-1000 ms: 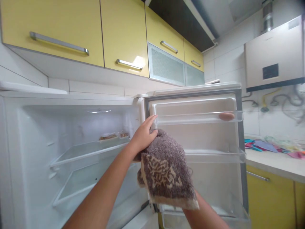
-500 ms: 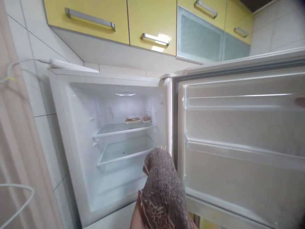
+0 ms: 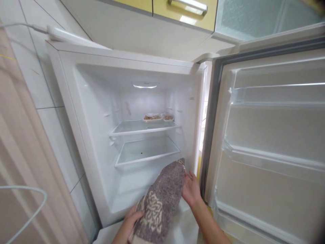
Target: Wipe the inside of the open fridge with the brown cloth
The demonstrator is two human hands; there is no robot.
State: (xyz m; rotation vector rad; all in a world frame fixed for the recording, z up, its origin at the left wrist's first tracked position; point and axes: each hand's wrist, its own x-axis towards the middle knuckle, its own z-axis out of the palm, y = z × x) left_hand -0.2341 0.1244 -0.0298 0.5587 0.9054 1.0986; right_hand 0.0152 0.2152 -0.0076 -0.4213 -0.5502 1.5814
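Observation:
Between my two hands is a grey-brown cloth point(image 3: 169, 184) with a cream squiggle pattern, bunched and held in front of the open fridge point(image 3: 132, 62). My left hand point(image 3: 133, 217) grips its lower left side, thumb on top. At its upper right edge, my right hand point(image 3: 191, 189) holds the cloth with some fingers hidden behind it. The cloth's upper tip reaches the compartment opening, below the lower glass shelf point(image 3: 147, 152). On the upper shelf point(image 3: 132, 127) sit two small wrapped food trays point(image 3: 152, 117), at the back right.
The fridge door point(image 3: 274, 128) with clear door racks stands wide at the right. Yellow cabinets point(image 3: 177, 8) hang above. A light curtain point(image 3: 33, 152) and a looped pale cable point(image 3: 42, 193) are at the left, beside the tiled wall point(image 3: 54, 130).
My view has moved closer to the fridge and tilted down. My right hand has come into view on the cloth's right edge, and the cloth has turned and spread so more pattern shows.

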